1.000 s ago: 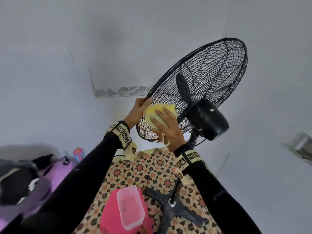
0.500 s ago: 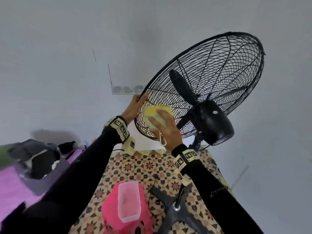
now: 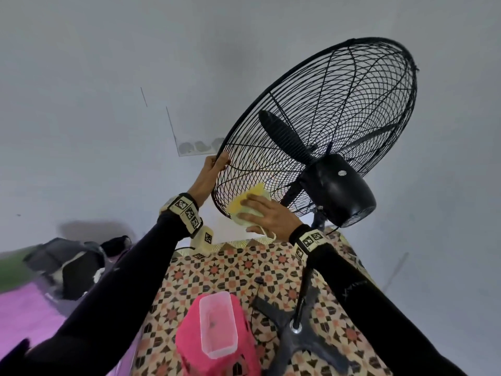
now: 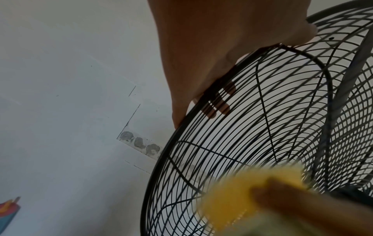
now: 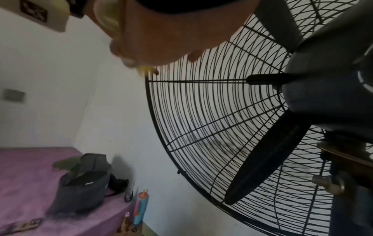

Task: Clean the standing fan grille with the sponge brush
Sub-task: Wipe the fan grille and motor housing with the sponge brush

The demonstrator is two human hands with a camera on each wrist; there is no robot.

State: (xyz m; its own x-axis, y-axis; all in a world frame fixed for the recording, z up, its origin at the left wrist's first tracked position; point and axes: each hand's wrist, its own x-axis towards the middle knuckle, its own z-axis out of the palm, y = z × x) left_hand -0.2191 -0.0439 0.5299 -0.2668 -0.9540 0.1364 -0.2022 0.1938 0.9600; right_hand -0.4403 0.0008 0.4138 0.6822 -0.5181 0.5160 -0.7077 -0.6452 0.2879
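Under right hand (image 3: 267, 215): sponge brush (image 3: 245, 200).

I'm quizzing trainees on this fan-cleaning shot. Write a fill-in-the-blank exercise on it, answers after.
1. The left hand grips the grille at its ____.
2. The right hand presses a sponge whose colour is ____.
3. The clear tub rests on something coloured ____.
4. The motor housing behind the blade is ____ in colour.

Missing words: rim; yellow; pink; black
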